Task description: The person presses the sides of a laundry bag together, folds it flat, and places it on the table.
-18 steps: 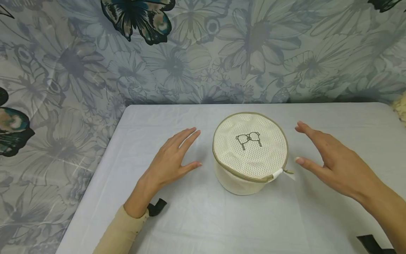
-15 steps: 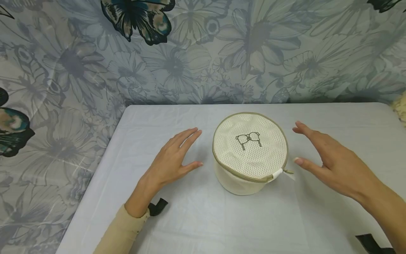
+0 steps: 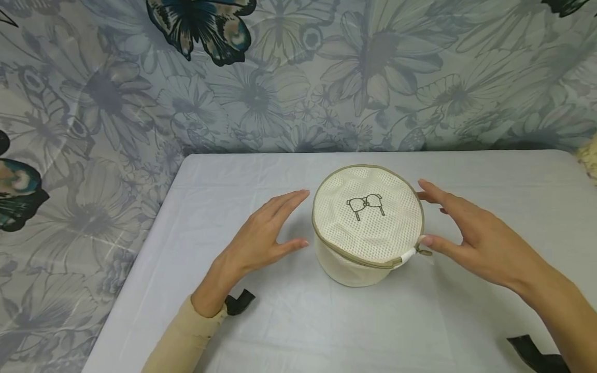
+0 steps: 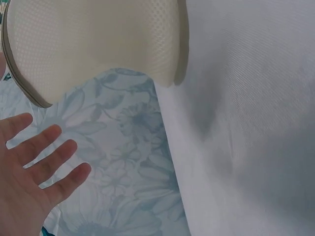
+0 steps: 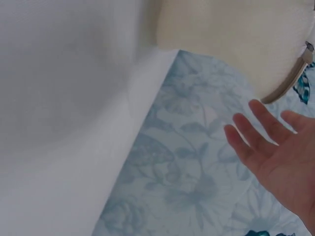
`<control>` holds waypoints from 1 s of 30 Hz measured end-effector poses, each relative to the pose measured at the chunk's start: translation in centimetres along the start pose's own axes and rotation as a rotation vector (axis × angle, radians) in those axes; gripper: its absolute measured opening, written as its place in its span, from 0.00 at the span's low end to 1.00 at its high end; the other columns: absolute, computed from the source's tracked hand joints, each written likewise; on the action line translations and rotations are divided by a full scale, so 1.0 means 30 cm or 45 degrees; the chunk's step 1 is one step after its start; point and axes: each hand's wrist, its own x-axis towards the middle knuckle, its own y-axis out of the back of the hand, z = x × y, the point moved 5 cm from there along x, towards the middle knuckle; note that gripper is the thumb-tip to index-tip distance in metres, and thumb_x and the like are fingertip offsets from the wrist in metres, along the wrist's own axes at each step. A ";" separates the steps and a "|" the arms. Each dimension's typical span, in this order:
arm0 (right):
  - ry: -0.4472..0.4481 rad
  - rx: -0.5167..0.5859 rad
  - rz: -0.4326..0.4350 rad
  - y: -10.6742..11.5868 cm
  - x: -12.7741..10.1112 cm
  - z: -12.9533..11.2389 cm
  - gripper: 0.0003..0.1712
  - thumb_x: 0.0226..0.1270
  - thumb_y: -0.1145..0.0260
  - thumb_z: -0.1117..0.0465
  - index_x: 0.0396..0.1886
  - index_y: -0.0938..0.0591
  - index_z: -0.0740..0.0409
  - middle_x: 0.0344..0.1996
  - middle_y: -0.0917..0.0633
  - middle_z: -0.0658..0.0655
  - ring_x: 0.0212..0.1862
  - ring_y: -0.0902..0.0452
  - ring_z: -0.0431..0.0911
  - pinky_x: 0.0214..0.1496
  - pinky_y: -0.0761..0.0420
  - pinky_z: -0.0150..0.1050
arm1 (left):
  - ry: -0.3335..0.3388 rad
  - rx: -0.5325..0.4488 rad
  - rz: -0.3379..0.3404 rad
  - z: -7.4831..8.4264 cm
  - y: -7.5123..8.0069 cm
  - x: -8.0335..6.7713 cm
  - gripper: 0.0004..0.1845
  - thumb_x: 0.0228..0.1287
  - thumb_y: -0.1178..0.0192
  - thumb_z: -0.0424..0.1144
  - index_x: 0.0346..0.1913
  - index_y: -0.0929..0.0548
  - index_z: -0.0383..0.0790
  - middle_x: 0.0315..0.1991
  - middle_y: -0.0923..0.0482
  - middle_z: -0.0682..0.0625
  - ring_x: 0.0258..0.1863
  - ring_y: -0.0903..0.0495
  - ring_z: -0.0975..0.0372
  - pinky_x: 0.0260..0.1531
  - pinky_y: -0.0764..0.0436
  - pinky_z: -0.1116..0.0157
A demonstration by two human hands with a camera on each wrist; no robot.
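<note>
A round cream mesh laundry bag (image 3: 368,223) with a tan zipper rim and a glasses-like line drawing on top stands upright on the white table. To its left, my left hand (image 3: 261,233) is held with extended fingers, a small gap away from the bag. On the other side my right hand (image 3: 475,238) has its fingers and thumb spread close to the rim, near the zipper pull (image 3: 423,251); whether it touches is hard to tell. Both wrist views show the bag's mesh side (image 4: 108,39) and relaxed fingers holding nothing.
The white cloth-covered table (image 3: 298,331) ends at a back edge against a floral curtain (image 3: 298,77) with butterfly prints. Black straps (image 3: 240,302) hang at both wrists. Something yellow (image 3: 588,158) shows at the far right edge.
Both hands have moved inward toward the bag, the left one rightward and the right one leftward. The bag has stayed in place.
</note>
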 end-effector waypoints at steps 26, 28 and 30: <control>-0.024 0.129 -0.055 -0.034 0.023 -0.012 0.60 0.46 0.16 0.50 0.78 0.40 0.37 0.72 0.31 0.49 0.59 0.24 0.51 0.55 0.36 0.17 | 0.001 -0.224 -0.001 0.035 -0.024 0.047 0.40 0.68 0.42 0.62 0.77 0.40 0.49 0.71 0.34 0.52 0.69 0.34 0.61 0.67 0.31 0.62; -0.032 0.134 -0.062 -0.036 0.023 -0.013 0.61 0.45 0.16 0.49 0.78 0.40 0.36 0.72 0.32 0.50 0.59 0.24 0.52 0.55 0.34 0.21 | 0.000 -0.236 0.006 0.035 -0.026 0.049 0.40 0.68 0.42 0.62 0.77 0.39 0.49 0.71 0.33 0.52 0.68 0.32 0.61 0.66 0.30 0.63; -0.035 0.142 -0.067 -0.039 0.023 -0.013 0.62 0.44 0.15 0.48 0.78 0.41 0.36 0.72 0.32 0.50 0.59 0.24 0.52 0.55 0.35 0.21 | -0.001 -0.245 0.011 0.035 -0.028 0.051 0.41 0.68 0.42 0.62 0.77 0.39 0.48 0.70 0.33 0.51 0.67 0.31 0.61 0.65 0.29 0.63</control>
